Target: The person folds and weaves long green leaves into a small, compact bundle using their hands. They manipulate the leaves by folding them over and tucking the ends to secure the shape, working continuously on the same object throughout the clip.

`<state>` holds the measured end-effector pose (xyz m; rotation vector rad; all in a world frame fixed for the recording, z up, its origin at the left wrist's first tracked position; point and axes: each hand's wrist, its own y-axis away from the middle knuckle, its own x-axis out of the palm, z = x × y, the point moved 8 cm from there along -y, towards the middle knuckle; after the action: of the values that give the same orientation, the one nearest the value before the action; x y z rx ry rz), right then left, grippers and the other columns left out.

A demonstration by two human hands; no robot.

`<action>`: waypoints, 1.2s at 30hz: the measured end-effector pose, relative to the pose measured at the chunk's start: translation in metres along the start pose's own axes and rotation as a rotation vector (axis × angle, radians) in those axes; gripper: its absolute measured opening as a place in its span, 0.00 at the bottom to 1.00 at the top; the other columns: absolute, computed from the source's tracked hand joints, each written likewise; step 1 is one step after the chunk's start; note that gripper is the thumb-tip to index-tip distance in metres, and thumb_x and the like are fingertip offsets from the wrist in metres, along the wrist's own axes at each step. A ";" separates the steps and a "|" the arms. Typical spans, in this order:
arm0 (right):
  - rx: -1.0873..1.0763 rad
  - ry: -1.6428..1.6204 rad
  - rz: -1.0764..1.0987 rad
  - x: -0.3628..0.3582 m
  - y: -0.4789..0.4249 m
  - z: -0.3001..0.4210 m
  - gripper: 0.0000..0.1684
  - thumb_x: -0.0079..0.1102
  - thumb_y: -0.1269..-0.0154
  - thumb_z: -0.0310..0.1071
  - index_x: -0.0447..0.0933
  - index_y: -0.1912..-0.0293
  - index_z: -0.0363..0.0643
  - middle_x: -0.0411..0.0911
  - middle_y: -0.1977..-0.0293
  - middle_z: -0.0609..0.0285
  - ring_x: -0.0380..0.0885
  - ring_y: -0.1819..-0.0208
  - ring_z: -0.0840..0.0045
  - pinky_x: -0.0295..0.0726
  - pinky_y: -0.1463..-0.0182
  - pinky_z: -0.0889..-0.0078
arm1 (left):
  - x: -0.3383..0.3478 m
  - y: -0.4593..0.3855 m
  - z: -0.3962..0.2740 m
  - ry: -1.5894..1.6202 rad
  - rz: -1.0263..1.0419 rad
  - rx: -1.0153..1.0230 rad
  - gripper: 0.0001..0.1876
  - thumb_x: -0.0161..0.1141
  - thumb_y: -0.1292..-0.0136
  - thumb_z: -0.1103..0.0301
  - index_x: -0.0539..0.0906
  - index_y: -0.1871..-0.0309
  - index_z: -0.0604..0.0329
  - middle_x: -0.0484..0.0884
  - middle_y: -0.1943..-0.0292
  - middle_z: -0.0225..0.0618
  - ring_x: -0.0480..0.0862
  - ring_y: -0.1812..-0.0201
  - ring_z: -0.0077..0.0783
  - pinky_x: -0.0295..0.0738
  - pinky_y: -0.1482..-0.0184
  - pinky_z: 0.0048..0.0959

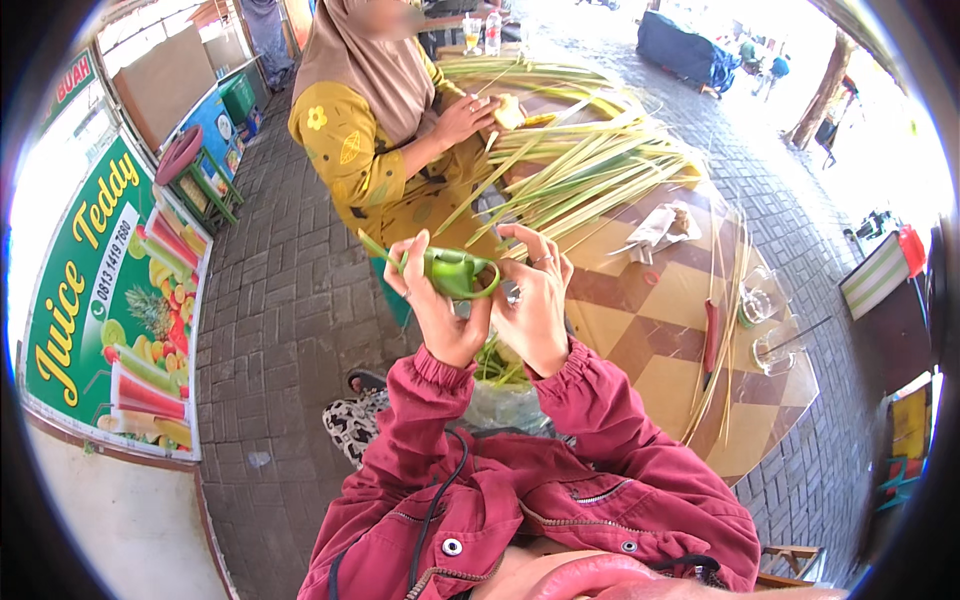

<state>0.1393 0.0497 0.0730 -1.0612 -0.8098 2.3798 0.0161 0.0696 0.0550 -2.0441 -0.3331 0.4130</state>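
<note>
My left hand (442,319) grips a small woven piece of green palm leaf (448,271) between thumb and fingers, raised above my lap. A loose strip loops out from its right side, and a narrow leaf end sticks out at the upper left. My right hand (538,304) pinches that looped strip between thumb and forefinger, its other fingers raised and spread. Below my hands, partly hidden by my wrists, a clear plastic bag (499,405) lies on my lap with green leaf pieces (499,365) in it.
A co-worker (367,150) stands ahead, holding a pale yellow piece (510,112). Long palm-leaf strips (592,172) cover the far part of the checkered table (630,300). At right lie a red-handled knife (711,334), crumpled paper (660,232) and two glass mugs (774,345).
</note>
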 end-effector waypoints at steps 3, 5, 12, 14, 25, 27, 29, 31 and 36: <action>0.340 -0.862 0.100 0.033 0.012 -0.047 0.07 0.57 0.44 0.25 0.82 0.66 0.38 0.67 0.43 0.56 0.63 0.38 0.67 0.60 0.37 0.67 | 0.002 0.009 0.002 0.139 -0.025 -0.035 0.43 0.61 0.59 0.73 0.57 0.35 0.68 0.60 0.45 0.52 0.57 0.42 0.50 0.48 0.37 0.44; 0.455 -1.082 0.133 0.040 0.019 -0.046 0.09 0.54 0.36 0.28 0.81 0.62 0.36 0.64 0.41 0.57 0.59 0.36 0.71 0.56 0.35 0.69 | 0.011 0.014 0.018 0.345 -0.036 -0.143 0.44 0.62 0.58 0.73 0.55 0.34 0.67 0.57 0.43 0.51 0.57 0.42 0.45 0.50 0.37 0.39; 0.458 -0.981 0.002 0.036 0.030 -0.044 0.07 0.59 0.39 0.31 0.79 0.62 0.38 0.62 0.43 0.58 0.59 0.40 0.73 0.56 0.37 0.69 | 0.035 0.019 0.028 0.799 0.080 -0.365 0.48 0.63 0.54 0.68 0.48 0.30 0.58 0.54 0.39 0.42 0.61 0.41 0.39 0.59 0.39 0.38; 0.356 -0.868 -0.051 0.032 0.023 -0.047 0.06 0.60 0.41 0.29 0.80 0.63 0.39 0.62 0.43 0.58 0.60 0.41 0.73 0.56 0.37 0.69 | 0.036 0.011 0.019 0.899 0.064 -0.320 0.48 0.64 0.52 0.66 0.47 0.29 0.58 0.53 0.37 0.42 0.62 0.40 0.40 0.59 0.38 0.39; 0.317 -1.159 0.025 0.041 0.025 -0.039 0.05 0.63 0.42 0.28 0.81 0.63 0.42 0.55 0.38 0.62 0.53 0.36 0.74 0.57 0.35 0.67 | 0.040 0.004 0.035 0.969 -0.096 -0.660 0.21 0.40 0.27 0.56 0.68 0.41 0.62 0.73 0.54 0.38 0.80 0.56 0.34 0.79 0.55 0.30; 0.299 -1.186 0.044 0.044 0.025 -0.040 0.05 0.64 0.42 0.29 0.81 0.64 0.41 0.54 0.38 0.62 0.53 0.36 0.74 0.57 0.35 0.67 | 0.040 0.003 0.035 0.998 -0.092 -0.701 0.21 0.40 0.27 0.56 0.69 0.42 0.63 0.74 0.54 0.38 0.81 0.57 0.34 0.79 0.57 0.30; 0.299 -1.095 0.059 0.042 0.027 -0.040 0.06 0.65 0.43 0.30 0.81 0.64 0.42 0.54 0.37 0.61 0.53 0.36 0.72 0.55 0.35 0.65 | 0.040 0.005 0.037 1.005 -0.104 -0.745 0.21 0.41 0.27 0.55 0.71 0.44 0.64 0.76 0.57 0.37 0.82 0.59 0.33 0.80 0.59 0.28; 0.286 -0.996 0.067 0.038 0.028 -0.041 0.06 0.66 0.44 0.30 0.81 0.64 0.42 0.54 0.37 0.60 0.53 0.36 0.71 0.54 0.34 0.64 | 0.040 0.007 0.040 0.970 -0.084 -0.762 0.21 0.41 0.27 0.54 0.71 0.45 0.64 0.76 0.59 0.35 0.82 0.59 0.32 0.80 0.59 0.28; 0.203 -0.667 0.000 0.025 0.029 -0.042 0.07 0.64 0.42 0.34 0.81 0.63 0.44 0.62 0.41 0.57 0.53 0.37 0.67 0.52 0.35 0.62 | 0.044 0.007 0.033 0.944 0.023 -0.777 0.26 0.34 0.26 0.49 0.68 0.41 0.61 0.75 0.59 0.34 0.78 0.59 0.26 0.73 0.54 0.25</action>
<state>0.1522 0.0568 0.0180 -0.1691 -0.7392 2.7682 0.0421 0.1092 0.0273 -2.7111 0.1516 -0.7982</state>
